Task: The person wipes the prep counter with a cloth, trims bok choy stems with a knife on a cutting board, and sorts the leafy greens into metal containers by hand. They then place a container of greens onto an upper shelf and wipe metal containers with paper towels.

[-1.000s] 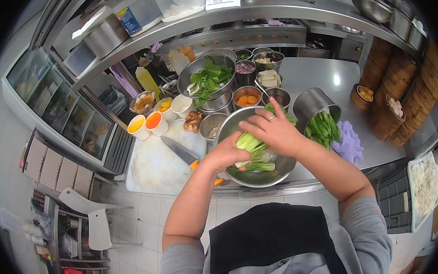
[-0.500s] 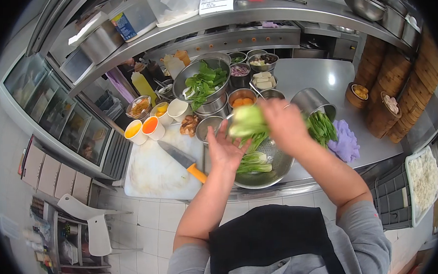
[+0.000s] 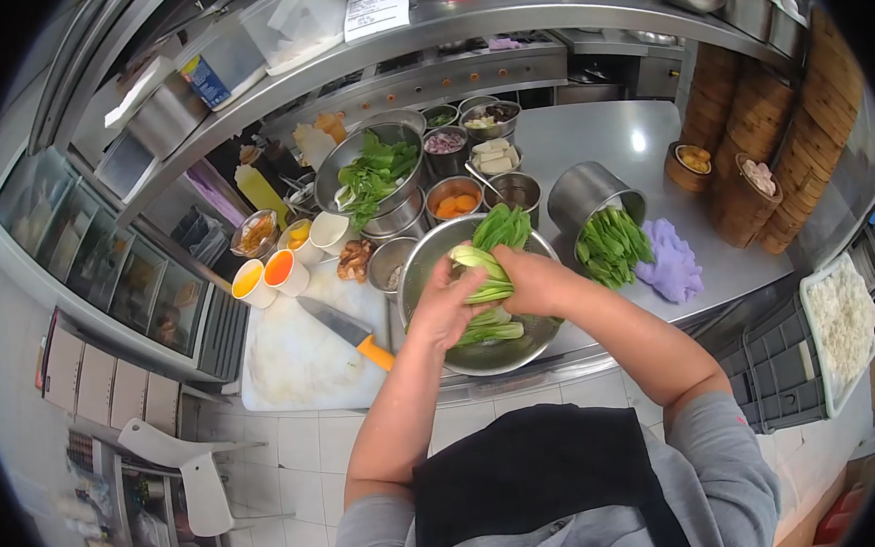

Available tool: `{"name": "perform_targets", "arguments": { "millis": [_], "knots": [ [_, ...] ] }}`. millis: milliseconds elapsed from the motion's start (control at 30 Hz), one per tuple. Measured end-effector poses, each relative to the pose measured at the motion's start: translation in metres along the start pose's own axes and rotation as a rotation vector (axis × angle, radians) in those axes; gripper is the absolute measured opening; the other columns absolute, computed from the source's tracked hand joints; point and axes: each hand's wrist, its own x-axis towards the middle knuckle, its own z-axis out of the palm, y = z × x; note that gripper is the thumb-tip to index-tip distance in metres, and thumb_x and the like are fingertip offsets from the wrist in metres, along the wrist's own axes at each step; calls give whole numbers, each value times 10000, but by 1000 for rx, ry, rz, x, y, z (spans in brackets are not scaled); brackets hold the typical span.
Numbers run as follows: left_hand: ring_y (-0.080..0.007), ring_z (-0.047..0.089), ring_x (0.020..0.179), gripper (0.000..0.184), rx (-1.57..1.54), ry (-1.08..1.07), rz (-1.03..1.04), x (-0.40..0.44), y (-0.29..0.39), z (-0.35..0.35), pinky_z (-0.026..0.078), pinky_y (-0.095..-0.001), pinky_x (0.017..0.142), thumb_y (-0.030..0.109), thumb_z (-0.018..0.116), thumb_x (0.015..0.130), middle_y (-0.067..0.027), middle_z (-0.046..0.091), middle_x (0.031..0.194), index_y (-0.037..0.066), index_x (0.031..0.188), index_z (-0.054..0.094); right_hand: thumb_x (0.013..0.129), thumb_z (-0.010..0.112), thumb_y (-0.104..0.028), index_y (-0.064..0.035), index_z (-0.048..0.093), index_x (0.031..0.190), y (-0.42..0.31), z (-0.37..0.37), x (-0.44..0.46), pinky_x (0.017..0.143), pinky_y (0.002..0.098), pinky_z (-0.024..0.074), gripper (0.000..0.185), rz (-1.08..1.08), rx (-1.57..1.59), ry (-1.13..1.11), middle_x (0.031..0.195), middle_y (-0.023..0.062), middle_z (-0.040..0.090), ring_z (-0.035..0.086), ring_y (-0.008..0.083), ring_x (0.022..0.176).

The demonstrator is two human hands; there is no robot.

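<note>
Over a wide metal bowl (image 3: 432, 349) at the counter's front edge, both hands are on a leafy green vegetable (image 3: 479, 271) with pale stalks. My left hand (image 3: 442, 308) has its fingers round the pale stalk end. From the right, my right hand (image 3: 536, 279) grips the same vegetable, its fingertips partly hidden behind it. The vegetable's dark leaves point away from me. More green stalks (image 3: 491, 327) lie in the bowl below the hands.
Left of the bowl, a knife (image 3: 346, 329) lies on a white cutting board (image 3: 287, 355). Behind stand a bowl of leaves (image 3: 376, 172) and several small pots. A tipped metal pot (image 3: 588, 196) with greens and a purple cloth (image 3: 669, 262) are at the right.
The vegetable was lifted and swung in my right hand while my left hand opened; now both hands hold it again over the bowl. The camera view has shifted slightly.
</note>
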Motion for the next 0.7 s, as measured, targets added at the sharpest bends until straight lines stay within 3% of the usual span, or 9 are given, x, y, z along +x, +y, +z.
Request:
{"name": "perform_targets", "arguments": {
  "millis": [33, 67, 133, 167, 233, 267, 500, 600, 700],
  "knots": [
    [-263, 569, 1132, 500, 208, -9, 12, 0, -2, -2, 487, -464, 955, 198, 636, 924, -134, 521, 1262, 72, 1349, 405, 701, 756, -159, -7, 429, 1282, 2, -4, 2, 866, 401, 481, 683, 35, 125, -136, 1117, 206, 595, 599, 354, 1056],
    [-235, 586, 1103, 569, 140, 41, -14, 2, -4, -5, 504, -409, 926, 47, 678, 868, -138, 531, 1253, 68, 1364, 399, 701, 756, -159, -7, 429, 1282, 9, -3, 4, 866, 401, 481, 683, 34, 127, -134, 1117, 206, 595, 599, 354, 1056],
    [-230, 587, 1093, 560, 155, 38, -8, 7, -12, -12, 507, -399, 898, 55, 683, 866, -133, 542, 1242, 63, 1357, 412, 761, 770, -264, 18, 441, 1289, 22, -1, 8, 875, 346, 476, 683, -110, 400, -178, 1116, 194, 606, 607, 266, 1026],
    [-224, 589, 1084, 552, 167, 34, -4, 9, -15, -17, 510, -389, 871, 62, 689, 864, -127, 553, 1232, 58, 1349, 426, 761, 770, -264, 18, 441, 1289, 28, 0, 9, 875, 346, 476, 683, -113, 399, -179, 1116, 194, 606, 607, 266, 1026],
    [-208, 597, 1054, 552, 178, 43, -20, 6, -13, -17, 507, -362, 844, 68, 696, 860, -118, 572, 1206, 57, 1345, 434, 789, 752, -414, 52, 488, 1254, 29, -1, 9, 892, 323, 467, 710, 28, 679, -174, 1116, 202, 614, 602, 235, 1011],
    [-192, 606, 1025, 551, 191, 49, -39, 4, -13, -17, 504, -335, 817, 74, 704, 855, -109, 590, 1180, 57, 1340, 442, 841, 694, -449, 45, 520, 1239, 37, 5, 12, 880, 326, 469, 658, -9, 741, -136, 1107, 195, 622, 599, 222, 1000],
    [-157, 612, 966, 375, 286, 111, -115, 6, -17, -16, 496, -311, 808, 87, 687, 879, -72, 610, 1068, 82, 1205, 503, 847, 696, -368, 25, 525, 1230, 38, 21, 20, 872, 343, 475, 575, -22, 517, 84, 1102, 220, 626, 617, 275, 1002],
    [-142, 610, 932, 314, 417, 27, -40, 6, -23, -19, 505, -279, 759, 68, 683, 883, -57, 596, 1025, 80, 1138, 499, 833, 706, -343, 33, 494, 1256, 35, 21, 22, 888, 362, 471, 604, -36, 595, 74, 1100, 245, 618, 614, 322, 1024],
    [-137, 611, 900, 313, 433, 43, 10, 8, -24, -24, 514, -261, 723, 38, 678, 879, -60, 583, 1029, 77, 1124, 486, 840, 693, -323, -21, 452, 1326, 35, 17, 20, 903, 392, 468, 621, -64, 583, 234, 1153, 257, 589, 600, 359, 1058]
  ]
}}
